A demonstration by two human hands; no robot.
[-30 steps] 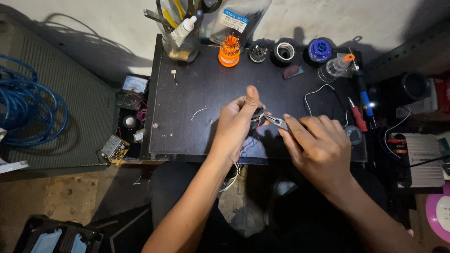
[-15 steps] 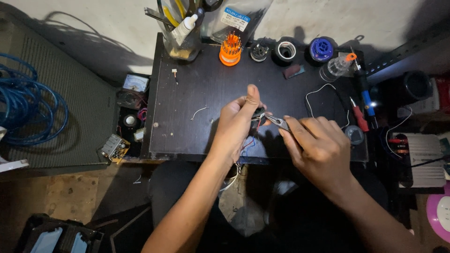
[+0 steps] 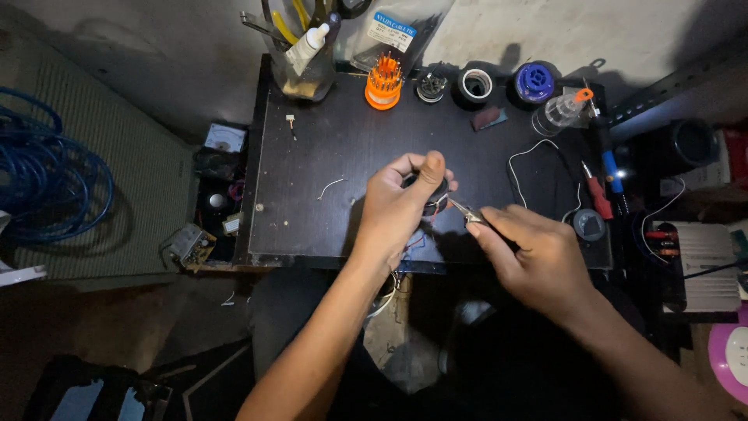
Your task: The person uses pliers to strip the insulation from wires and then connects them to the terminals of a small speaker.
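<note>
Left hand has curled tighter, I see it gripping one small dark round part over the black tabletop; right hand pinches one pair of metal tweezers, tip at part.

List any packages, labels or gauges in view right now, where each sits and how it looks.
Clear plastic bag: back edge of the desk, leaning on the wall, blue-and-white label on top.
Panel meter: left of the desk, small square, pale dial face.
No lit screens visible.

Dim overhead light, dark murky edges
</note>
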